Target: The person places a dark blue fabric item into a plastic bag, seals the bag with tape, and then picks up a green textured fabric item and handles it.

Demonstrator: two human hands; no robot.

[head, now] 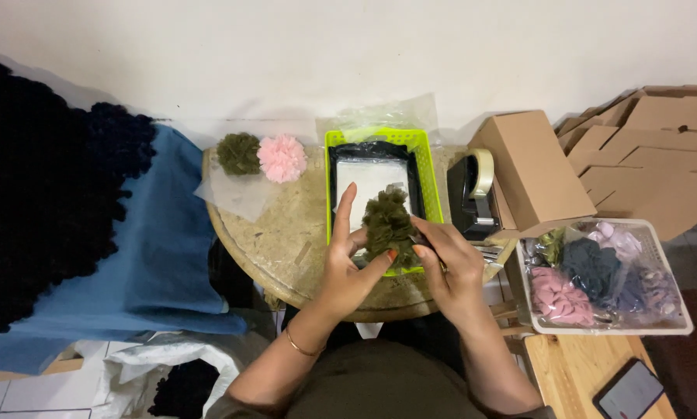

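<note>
Far left, an olive scrunchie [238,153] and a pink scrunchie [282,157] lie finished-looking on clear wrap on the round table [275,240]. Your left hand [347,268] and right hand [451,260] both pinch a dark olive scrunchie [388,225], fingers closed on it, over the green basket [428,167] of flat packets; likely not yet bagged. Right: tape dispenser [473,194], cardboard box [531,167], white bin [678,310] with many more scrunchies waiting. Basket contents partly hidden; phone [632,392] cut off.

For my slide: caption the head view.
Both hands hold an olive scrunchie over a green basket.
</note>
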